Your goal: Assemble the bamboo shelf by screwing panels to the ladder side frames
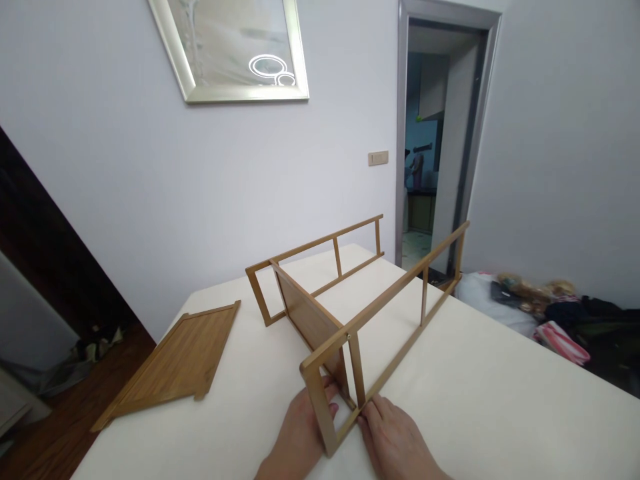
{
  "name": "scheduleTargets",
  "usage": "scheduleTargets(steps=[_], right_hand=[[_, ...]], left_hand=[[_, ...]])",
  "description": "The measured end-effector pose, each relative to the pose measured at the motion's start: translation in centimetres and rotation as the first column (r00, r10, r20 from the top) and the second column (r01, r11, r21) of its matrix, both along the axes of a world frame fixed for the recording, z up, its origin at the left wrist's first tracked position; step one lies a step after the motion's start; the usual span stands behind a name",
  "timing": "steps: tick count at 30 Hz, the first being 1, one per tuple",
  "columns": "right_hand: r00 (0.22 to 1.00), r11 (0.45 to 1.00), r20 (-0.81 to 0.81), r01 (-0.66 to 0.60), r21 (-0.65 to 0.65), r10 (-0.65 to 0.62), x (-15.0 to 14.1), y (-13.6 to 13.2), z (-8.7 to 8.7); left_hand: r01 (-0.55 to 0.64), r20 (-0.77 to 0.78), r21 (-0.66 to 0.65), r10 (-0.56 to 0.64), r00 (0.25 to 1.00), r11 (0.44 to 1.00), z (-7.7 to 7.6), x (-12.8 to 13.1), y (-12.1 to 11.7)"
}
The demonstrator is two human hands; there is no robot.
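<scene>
A brown wooden shelf frame [385,305] lies on its side on the white table, with two ladder-like side frames standing on their long edges. A slatted shelf panel [310,308] joins them near the close end. My left hand [303,427] reaches through the near side frame's end opening, its fingers closed on the panel's lower corner. Outside that side frame, my right hand [393,433] is closed, its fingertips pressed at the joint of the lower rail and crosspiece. Whatever may be between those fingertips is hidden. A screw head [349,337] shows on the upper rail.
A second slatted wooden panel [180,357] lies flat on the table [500,400] at the left. Clothes and bags [555,307] are piled beyond the table's right edge. Behind the table are a wall with a framed picture [245,93] and an open doorway [423,200].
</scene>
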State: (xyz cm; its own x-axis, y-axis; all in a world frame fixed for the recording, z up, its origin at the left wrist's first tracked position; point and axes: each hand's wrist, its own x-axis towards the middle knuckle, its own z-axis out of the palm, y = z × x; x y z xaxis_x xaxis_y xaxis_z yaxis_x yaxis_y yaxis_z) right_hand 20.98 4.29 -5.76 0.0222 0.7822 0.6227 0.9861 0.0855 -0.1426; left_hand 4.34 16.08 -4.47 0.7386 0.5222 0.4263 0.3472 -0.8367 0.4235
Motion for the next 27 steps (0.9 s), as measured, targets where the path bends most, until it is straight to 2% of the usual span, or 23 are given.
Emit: scheduleTargets(steps=[7,19,27], right_hand=[[0.993,0.996,-0.121,0.004,-0.091,-0.015,-0.3,-0.5,1.0],[0.999,0.99,-0.051,0.012,-0.142,-0.02,-0.5,-0.5,1.7],[0.994,0.981,-0.109,-0.013,-0.193,-0.008,-0.4,-0.8,2.2]], left_hand=[[0.011,-0.01,0.032,-0.011,1.0,0.999,-0.3,-0.1,0.2],[0.033,0.026,0.053,-0.034,0.999,0.998,-0.6,-0.3,0.4],[0.051,0.025,0.012,-0.051,0.998,0.999,-0.1,-0.3,0.3]])
